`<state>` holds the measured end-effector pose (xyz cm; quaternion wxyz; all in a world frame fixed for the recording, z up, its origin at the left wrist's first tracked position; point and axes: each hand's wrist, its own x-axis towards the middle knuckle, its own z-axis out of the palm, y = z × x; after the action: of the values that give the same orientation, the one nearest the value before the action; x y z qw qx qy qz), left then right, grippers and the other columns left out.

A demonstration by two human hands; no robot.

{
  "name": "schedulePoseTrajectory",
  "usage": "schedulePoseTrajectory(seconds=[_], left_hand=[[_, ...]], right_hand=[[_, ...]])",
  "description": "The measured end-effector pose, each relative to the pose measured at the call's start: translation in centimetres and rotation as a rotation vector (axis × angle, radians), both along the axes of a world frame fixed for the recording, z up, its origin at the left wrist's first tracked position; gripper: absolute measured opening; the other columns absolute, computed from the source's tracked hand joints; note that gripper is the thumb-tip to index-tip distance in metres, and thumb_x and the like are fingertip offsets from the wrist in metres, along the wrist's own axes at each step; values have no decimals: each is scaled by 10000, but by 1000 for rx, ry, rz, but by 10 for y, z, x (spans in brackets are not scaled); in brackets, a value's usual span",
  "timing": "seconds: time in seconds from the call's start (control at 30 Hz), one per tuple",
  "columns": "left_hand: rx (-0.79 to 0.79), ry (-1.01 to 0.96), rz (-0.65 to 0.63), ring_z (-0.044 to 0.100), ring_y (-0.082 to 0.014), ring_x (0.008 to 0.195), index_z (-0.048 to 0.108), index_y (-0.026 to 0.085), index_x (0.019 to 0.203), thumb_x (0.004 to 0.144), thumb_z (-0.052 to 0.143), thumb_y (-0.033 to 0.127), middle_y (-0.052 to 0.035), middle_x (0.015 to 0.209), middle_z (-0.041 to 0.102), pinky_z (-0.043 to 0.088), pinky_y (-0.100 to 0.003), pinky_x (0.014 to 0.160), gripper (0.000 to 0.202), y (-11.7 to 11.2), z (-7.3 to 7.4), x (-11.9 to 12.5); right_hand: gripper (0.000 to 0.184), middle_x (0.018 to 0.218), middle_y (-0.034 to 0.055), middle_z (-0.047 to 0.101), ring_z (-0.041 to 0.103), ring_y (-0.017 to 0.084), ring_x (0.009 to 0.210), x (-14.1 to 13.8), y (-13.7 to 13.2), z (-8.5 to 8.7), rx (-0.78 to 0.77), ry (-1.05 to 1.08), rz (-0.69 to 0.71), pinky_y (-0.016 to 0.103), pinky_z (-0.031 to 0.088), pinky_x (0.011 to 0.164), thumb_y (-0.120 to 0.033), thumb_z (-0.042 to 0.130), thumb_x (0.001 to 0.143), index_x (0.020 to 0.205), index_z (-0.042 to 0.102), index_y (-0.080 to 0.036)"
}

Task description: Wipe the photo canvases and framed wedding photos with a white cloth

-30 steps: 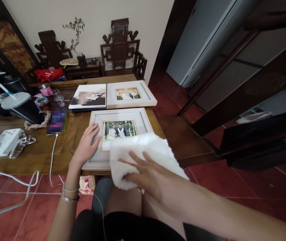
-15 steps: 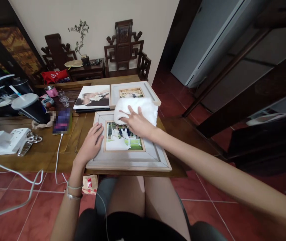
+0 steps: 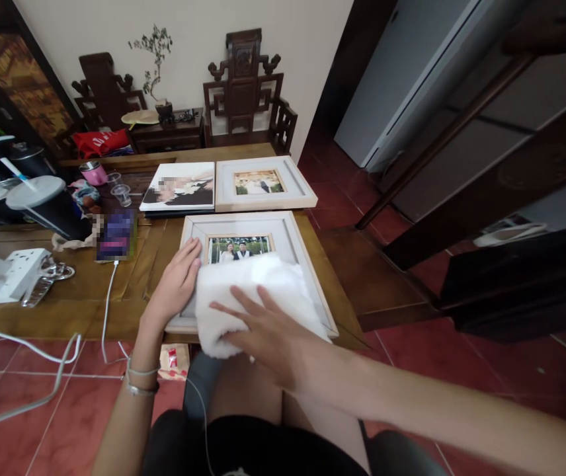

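Note:
A picture frame (image 3: pixel 191 228) with a wide pale border and a photo of two people lies flat near the table's front edge. My left hand (image 3: pixel 178 277) rests on its left side, fingers stretched out flat. My right hand (image 3: pixel 263 330) presses on a folded white towel (image 3: pixel 243 284), its fingers spread over the cloth and its thumb by the near fold. The towel covers the lower part of the photo and the frame's front border, hanging a little past the front edge.
Behind lie a second pale frame (image 3: pixel 305 188) and a white-and-black photo panel (image 3: pixel 198 178). To the left are a phone (image 3: pixel 117 235) on a charging cable, a power strip (image 3: pixel 22 274), a bulldog clip (image 3: pixel 40 284), a lidded black cup (image 3: pixel 55 211) and a pink cup (image 3: pixel 93 173).
My right hand has pulled the towel from the frame's far border toward me, over the lower photo and front border. My left hand stays on the frame's left side.

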<state>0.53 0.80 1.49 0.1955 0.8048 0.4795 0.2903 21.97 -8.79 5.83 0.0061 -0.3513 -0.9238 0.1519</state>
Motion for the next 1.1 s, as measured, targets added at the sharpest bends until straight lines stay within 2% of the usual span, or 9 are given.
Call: schedulePoseTrajectory(seconds=[0.23,0.37,0.53,0.63,0.7,0.83,0.93,1.0,1.1], left_hand=[[-16,-157,29,316,-201,1472,374,147,1509,1023,280,488,-103,1578,368,195,-393,1235,600,-6,0,-1],[-7,-194,55,282,-214,1486,335,148,1526,1013,284,536,-106,1597,329,187,-388,1237,646,-6,1,-2],[-28,-270,43,297,-212,1480,321,143,1533,1025,173,524,-108,1591,343,196,-395,1234,651,-5,0,-2],[-28,-207,48,342,-211,1459,423,124,1479,1034,158,474,-119,1555,407,220,-408,1228,625,-3,-1,-2],[-21,-136,51,377,-219,1440,510,95,1411,1030,247,443,-141,1509,469,238,-417,1223,580,-1,-1,-2],[37,-46,40,414,-247,1418,604,90,1314,985,411,398,-154,1433,553,285,-454,1205,491,3,-4,-1],[65,-55,47,434,-252,1405,627,97,1288,987,403,382,-154,1408,576,300,-470,1198,472,4,-6,-1],[76,-73,60,446,-251,1397,641,100,1270,991,392,384,-154,1395,588,303,-470,1197,470,4,-7,0],[67,-104,72,456,-247,1390,656,94,1246,1001,361,386,-159,1379,601,306,-465,1195,482,3,-7,1]], right_hand=[[593,1618,105,267,188,405,1476,-28,91,4,230,-161,-169,685,311,1095,54,402,837,1355,567,-182],[550,1600,141,301,189,459,1458,-43,111,8,283,-131,-172,752,272,1068,21,315,894,1352,573,-140],[479,1583,120,351,238,451,1447,-41,69,-1,199,-88,-4,742,281,1069,-19,442,864,1263,640,-195],[490,1579,105,364,211,433,1461,-30,31,-3,124,-51,86,739,257,1088,-37,486,844,1283,622,-207],[532,1581,108,359,205,445,1458,-19,12,-1,26,-83,63,760,254,1074,-25,509,811,1303,605,-203],[574,1572,131,367,241,460,1443,11,-8,18,-133,-152,-72,760,276,1060,25,521,725,1249,631,-183],[481,1472,146,503,354,408,1410,26,-11,40,-171,-149,-123,683,339,1074,36,457,762,1135,676,-174],[455,1421,153,551,429,390,1365,24,-11,52,-166,-150,-111,646,379,1064,39,460,760,1091,690,-173],[484,1414,197,545,459,439,1325,4,-7,59,-120,-151,-64,676,421,1006,40,527,711,1126,683,-154]])
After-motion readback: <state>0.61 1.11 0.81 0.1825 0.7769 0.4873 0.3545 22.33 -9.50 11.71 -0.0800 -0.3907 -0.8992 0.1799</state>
